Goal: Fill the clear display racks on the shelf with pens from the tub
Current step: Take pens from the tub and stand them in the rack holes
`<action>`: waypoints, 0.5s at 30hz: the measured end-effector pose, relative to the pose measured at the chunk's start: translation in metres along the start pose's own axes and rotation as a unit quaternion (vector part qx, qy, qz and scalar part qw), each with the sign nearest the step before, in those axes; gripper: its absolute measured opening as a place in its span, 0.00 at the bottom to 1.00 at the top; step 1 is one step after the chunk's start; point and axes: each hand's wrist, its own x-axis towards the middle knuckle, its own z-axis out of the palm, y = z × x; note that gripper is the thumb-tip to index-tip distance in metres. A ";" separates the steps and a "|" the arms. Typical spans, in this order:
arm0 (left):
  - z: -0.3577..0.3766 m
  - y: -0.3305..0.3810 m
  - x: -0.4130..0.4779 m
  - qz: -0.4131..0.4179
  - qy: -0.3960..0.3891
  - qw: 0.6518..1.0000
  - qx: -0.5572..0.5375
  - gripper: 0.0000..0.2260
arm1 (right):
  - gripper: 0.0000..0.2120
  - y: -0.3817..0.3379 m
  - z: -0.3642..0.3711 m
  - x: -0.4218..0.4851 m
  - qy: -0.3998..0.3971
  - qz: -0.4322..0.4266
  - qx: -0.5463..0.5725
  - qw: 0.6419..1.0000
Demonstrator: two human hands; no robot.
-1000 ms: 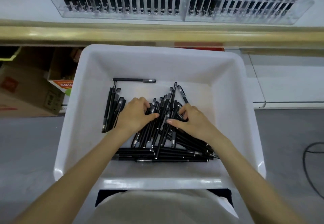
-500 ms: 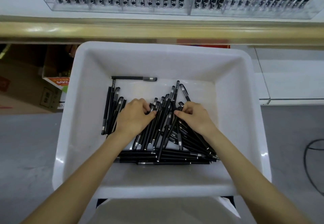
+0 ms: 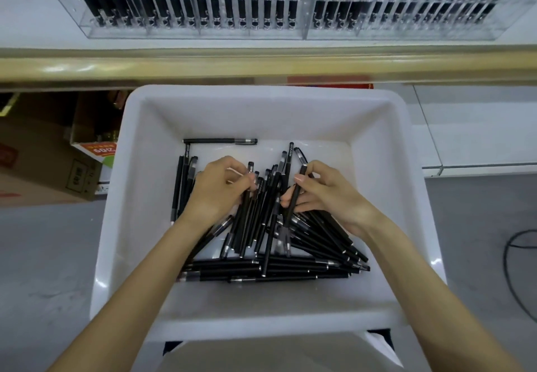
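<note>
Pens (image 3: 290,267) are heaped in the tub (image 3: 261,92) at frame centre, with bare floor left along its far and right walls; the clear racks (image 3: 189,30) on the shelf (image 3: 29,8) at top are packed. One pen (image 3: 293,201), raised since a moment ago, is pinched by the right hand (image 3: 328,194), and another pen (image 3: 244,220) is gripped by the curled fingers (image 3: 235,168) of the left hand (image 3: 218,191).

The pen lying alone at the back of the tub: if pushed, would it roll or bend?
The lone pen looks slim and round, so it would probably roll on the smooth floor of the tub. It lies dead straight, so likely stiff, and probably light.
</note>
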 end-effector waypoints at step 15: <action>-0.016 0.051 -0.018 0.016 -0.079 0.986 -0.144 0.08 | 0.09 -0.022 0.004 -0.008 -0.024 -0.095 -0.037 0.994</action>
